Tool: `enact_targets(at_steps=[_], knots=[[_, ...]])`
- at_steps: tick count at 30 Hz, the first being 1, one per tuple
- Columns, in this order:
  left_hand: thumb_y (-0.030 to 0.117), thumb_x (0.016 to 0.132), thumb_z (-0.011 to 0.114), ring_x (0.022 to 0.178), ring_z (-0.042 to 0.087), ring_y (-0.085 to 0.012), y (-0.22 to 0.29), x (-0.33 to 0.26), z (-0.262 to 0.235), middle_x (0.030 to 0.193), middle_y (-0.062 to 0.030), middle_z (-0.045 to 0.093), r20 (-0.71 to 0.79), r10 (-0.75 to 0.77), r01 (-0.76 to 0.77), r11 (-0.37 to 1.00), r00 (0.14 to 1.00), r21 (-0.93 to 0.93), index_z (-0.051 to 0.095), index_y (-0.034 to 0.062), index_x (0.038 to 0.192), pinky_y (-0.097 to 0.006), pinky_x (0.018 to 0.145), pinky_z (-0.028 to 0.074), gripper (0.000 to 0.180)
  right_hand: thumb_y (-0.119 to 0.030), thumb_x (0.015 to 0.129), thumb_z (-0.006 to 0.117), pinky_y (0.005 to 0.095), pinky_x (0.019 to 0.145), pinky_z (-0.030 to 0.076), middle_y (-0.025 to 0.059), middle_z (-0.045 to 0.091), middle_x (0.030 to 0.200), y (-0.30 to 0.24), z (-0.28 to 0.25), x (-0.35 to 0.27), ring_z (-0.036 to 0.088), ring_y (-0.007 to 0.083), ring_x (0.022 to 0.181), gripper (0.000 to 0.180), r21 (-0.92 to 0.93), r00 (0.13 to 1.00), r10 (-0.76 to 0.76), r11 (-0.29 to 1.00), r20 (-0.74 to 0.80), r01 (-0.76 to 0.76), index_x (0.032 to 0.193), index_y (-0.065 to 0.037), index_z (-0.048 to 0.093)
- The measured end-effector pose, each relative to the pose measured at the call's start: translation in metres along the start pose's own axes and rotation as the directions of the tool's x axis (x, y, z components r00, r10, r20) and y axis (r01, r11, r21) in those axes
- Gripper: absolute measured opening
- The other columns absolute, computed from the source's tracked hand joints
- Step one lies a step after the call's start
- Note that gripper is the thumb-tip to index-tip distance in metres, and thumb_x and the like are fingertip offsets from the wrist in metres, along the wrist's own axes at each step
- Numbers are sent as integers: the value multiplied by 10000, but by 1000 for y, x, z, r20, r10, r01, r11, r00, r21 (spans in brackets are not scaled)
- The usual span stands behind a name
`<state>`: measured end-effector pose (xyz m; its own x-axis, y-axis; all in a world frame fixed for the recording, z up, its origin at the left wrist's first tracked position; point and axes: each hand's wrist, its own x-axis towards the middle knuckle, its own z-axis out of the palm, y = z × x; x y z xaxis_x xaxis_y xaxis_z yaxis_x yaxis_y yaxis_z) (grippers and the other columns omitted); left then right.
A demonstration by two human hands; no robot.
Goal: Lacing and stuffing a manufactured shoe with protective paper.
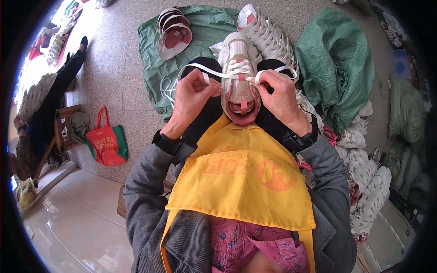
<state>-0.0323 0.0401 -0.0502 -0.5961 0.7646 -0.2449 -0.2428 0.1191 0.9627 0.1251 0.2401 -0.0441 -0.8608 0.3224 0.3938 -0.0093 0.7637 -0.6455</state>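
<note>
Yellow apron (246, 182) covered the lap, whose far edge carried a white-and-pink sneaker (240, 75), toe outward for lacing. Left hand (193, 98) and right hand (280, 98) each pinched a white shoelace (207, 69) end, pulled taut sideways.

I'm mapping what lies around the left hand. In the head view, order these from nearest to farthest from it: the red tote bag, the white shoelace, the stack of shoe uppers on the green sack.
1. White shoelace: pinched in the left hand.
2. Stack of shoe uppers: ahead, on the green sack.
3. Red tote bag: far left, on the floor.
</note>
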Motion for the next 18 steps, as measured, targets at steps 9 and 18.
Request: enact_targets(at_steps=[9,18], knots=[[-47,925,661,860,733,-166,-8,9,9,929,-124,718,-83,48,-49,999,995,-13,548,-22,905,-285,783,621,117,40,843,713,285,647,558,99,711,851,7,7,-4,717,161,728,94,293,950,301,904,75,-310,883,22,630],[-57,915,658,853,744,-170,-9,11,11,921,-128,730,-99,100,-99,995,990,20,536,-23,901,-286,760,624,128,51,842,709,279,654,559,87,701,841,7,7,-5,716,164,737,104,292,946,315,900,78,-324,900,18,628]])
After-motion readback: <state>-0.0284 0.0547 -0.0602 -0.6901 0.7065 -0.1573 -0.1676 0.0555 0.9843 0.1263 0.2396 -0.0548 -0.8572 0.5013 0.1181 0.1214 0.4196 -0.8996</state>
